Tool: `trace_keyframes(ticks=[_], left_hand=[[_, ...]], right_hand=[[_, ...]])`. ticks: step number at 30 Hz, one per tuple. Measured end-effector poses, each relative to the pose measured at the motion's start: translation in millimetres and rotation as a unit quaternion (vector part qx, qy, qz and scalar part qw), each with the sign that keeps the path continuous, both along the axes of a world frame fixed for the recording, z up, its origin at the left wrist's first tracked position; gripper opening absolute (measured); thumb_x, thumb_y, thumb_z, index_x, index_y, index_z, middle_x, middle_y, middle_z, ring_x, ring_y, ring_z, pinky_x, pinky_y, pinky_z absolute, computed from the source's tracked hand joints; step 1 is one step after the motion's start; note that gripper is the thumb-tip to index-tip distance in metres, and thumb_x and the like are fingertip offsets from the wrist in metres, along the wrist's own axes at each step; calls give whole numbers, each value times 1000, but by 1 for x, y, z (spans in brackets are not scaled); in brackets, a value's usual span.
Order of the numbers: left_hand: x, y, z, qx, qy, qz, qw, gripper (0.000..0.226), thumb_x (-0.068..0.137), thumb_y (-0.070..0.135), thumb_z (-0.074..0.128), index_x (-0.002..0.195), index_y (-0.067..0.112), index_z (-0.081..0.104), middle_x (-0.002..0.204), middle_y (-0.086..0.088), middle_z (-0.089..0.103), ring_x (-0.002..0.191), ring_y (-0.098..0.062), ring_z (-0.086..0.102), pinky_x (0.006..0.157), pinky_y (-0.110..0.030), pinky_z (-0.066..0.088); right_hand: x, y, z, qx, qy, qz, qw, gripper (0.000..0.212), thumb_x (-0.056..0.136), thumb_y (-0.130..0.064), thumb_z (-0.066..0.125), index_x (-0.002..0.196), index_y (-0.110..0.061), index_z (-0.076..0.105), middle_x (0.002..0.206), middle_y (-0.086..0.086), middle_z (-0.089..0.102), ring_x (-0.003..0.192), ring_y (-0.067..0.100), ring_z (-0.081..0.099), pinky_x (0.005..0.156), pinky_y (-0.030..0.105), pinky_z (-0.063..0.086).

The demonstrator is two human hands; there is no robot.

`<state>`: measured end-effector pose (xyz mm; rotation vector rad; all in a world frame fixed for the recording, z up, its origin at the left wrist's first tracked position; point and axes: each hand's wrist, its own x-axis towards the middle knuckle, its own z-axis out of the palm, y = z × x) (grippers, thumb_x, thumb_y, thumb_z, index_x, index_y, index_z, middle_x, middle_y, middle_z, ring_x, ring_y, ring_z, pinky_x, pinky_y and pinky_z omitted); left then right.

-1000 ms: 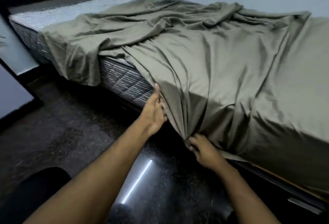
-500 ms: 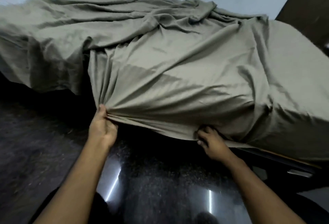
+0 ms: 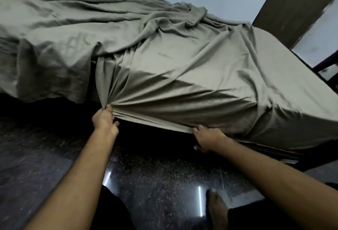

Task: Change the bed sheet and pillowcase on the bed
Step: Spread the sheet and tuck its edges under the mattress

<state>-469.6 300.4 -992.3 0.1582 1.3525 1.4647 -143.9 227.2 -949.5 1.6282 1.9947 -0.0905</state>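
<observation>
The left hand (image 3: 104,119) pinches a bunch of the olive bed sheet (image 3: 182,68) between thumb and curled fingers, right at the sheet's lower edge, and the folds run out like a fan up and to the right from this pinch. The right hand (image 3: 207,139) has its fingers hooked around the same hem further along; the fingertips go under the cloth, so I cannot tell how tightly they close, but they do hold the edge.

Compared with one second ago, the two hands have moved well apart. Then they were close together with a narrow bundle hanging between them; now the hem is stretched in an almost straight line from one hand to the other, and the cloth above it lies smoother on the side of the mattress (image 3: 93,90), of which only a small striped part shows just above the left fingers.

I judge that the person is drawing this edge down to tuck it under the mattress. Beyond the left hand the sheet hangs loose and wrinkled, and on top it is bunched, so much spreading remains. No pillow is in view. Below the hands is dark speckled floor (image 3: 155,184) and a bare foot (image 3: 216,209).
</observation>
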Motion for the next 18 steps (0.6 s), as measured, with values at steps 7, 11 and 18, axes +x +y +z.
trace_keyframes(ticks=[7, 11, 18], left_hand=[[-3, -30, -24, 134, -199, -55, 969, 46, 99, 28, 54, 144, 20, 51, 139, -1, 63, 126, -17, 61, 105, -42, 49], [-11, -38, -21, 190, -226, -74, 953, 67, 92, 31, 57, 155, 18, 39, 146, -6, 57, 130, -22, 59, 106, -51, 48], [-20, -31, -19, 193, -203, -22, 960, 69, 87, 31, 59, 153, 16, 43, 144, -5, 60, 125, -17, 63, 107, -42, 47]], right_hand=[[-48, 13, -49, 144, 232, 90, 958, 25, 89, -17, 64, 113, -15, 57, 117, 11, 51, 107, 32, 53, 87, 48, 50], [-58, -10, -81, 239, 277, 61, 929, 23, 77, -13, 67, 95, -19, 54, 103, 8, 51, 95, 31, 51, 74, 46, 50], [-63, -13, -81, 243, 324, 56, 913, 14, 88, -20, 63, 95, -18, 51, 106, 8, 49, 98, 30, 52, 82, 46, 51]])
